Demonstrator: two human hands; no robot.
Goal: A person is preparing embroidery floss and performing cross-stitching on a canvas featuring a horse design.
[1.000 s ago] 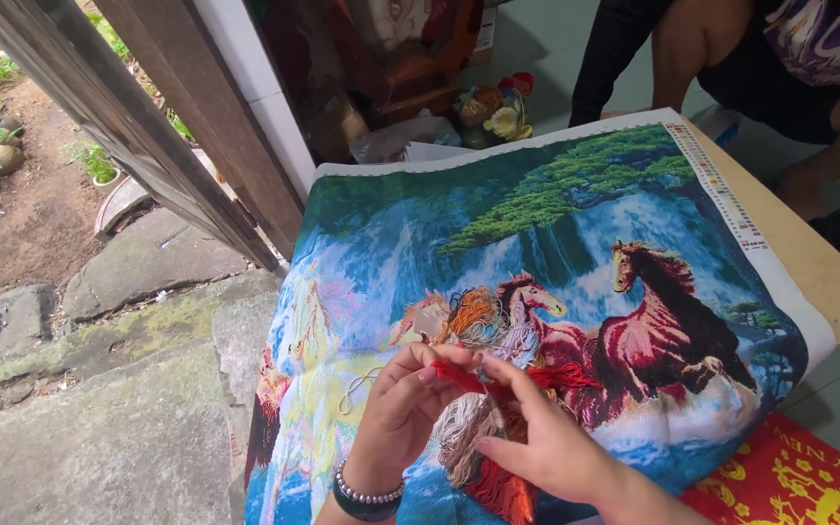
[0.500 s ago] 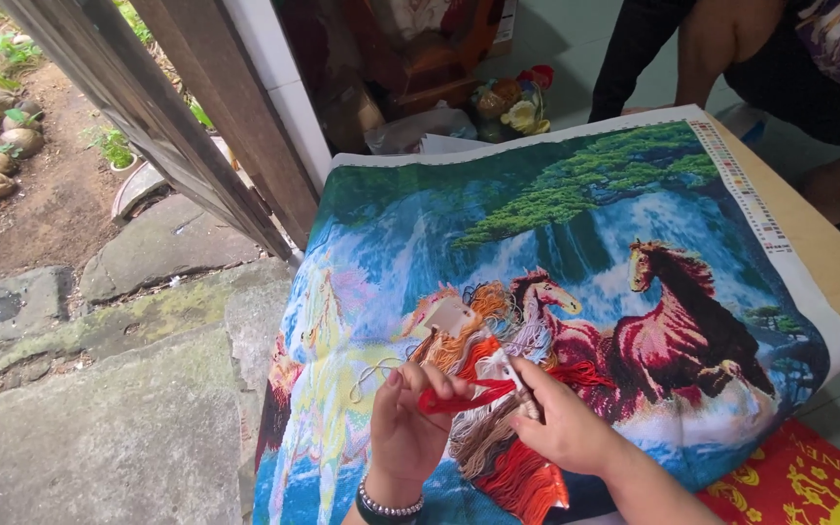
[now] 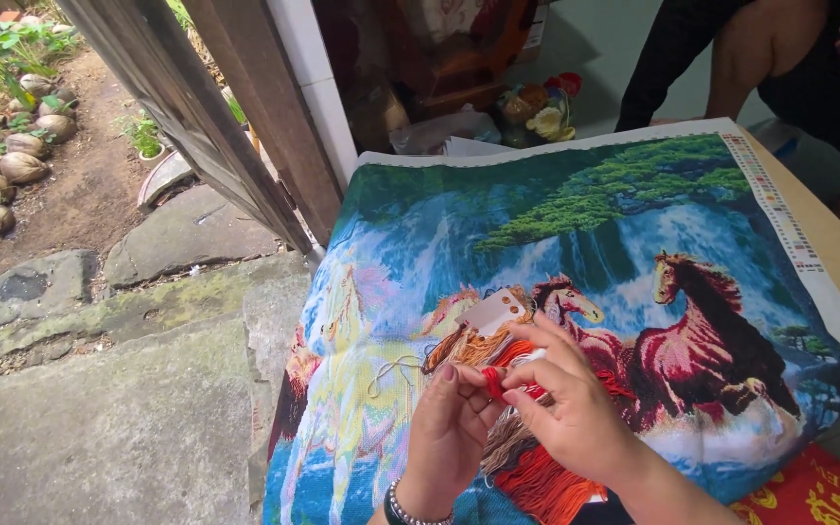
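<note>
Over the lower middle of the horse cross-stitch canvas [image 3: 576,292], our left hand [image 3: 444,437] pinches red thread [image 3: 493,381] between thumb and forefinger; just right of it, our right hand [image 3: 576,408] closes its grip on the same thread, beside the card-bound thread bundle [image 3: 488,335]

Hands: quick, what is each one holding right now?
Left hand: pinching red thread.
Right hand: fingers closed on the same thread bundle.
</note>
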